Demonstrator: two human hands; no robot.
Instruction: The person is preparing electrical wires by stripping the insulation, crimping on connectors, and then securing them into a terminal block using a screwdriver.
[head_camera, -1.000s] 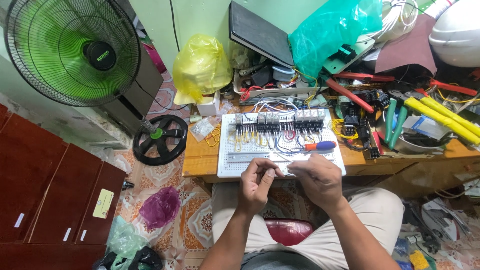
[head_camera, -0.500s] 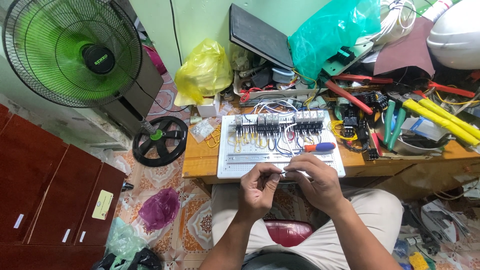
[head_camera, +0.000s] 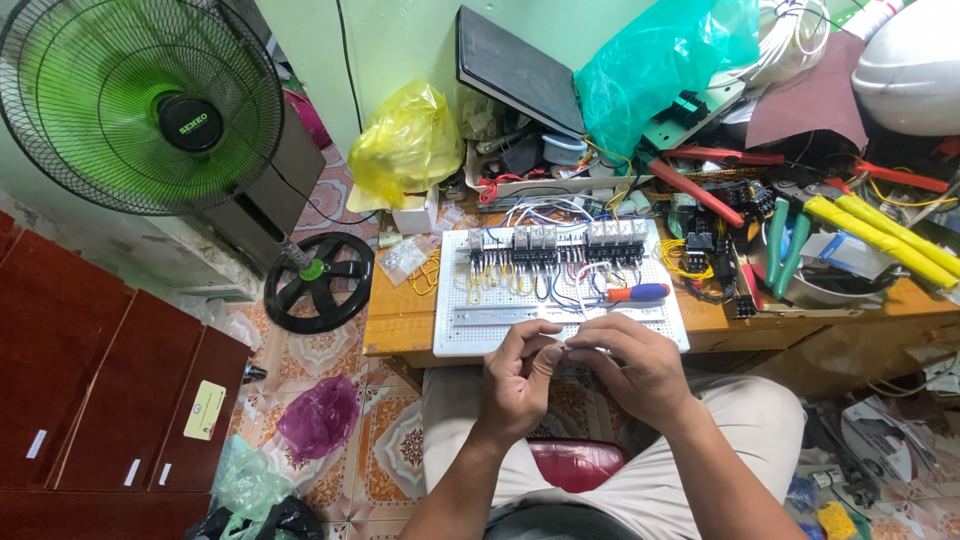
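A seated person works over a cluttered wooden tabletop (head_camera: 400, 320), both hands drawn together above the lap at the near edge of a white perforated wiring board (head_camera: 560, 325). The left hand (head_camera: 515, 375) and right hand (head_camera: 630, 365) each close in a fingertip pinch on the ends of a short, thin white wire (head_camera: 575, 350) stretched between them; the grip of each hand is shut on that wire, thumb against forefinger.

The wire looks featherlight and limp, likely to bend or slip loose rather than hold a shape, so a hold near its ends, as here, seems the surest. Its insulation may be smooth, and any bared tip would be delicate.

Just beyond the hands, on the board, lies a screwdriver with an orange and blue handle (head_camera: 632, 294). Farther out from the grip stands a row of relay blocks (head_camera: 555, 242) laced with yellow and white leads. To the right of the hands sit green-handled pliers (head_camera: 785, 240) and yellow-handled cutters (head_camera: 880, 235); a yellow plastic bag (head_camera: 405, 145) rests beyond and to the left, and a teal one (head_camera: 660, 65) beyond and above. A green standing fan (head_camera: 140, 105) fills the far left, its base on the patterned floor.
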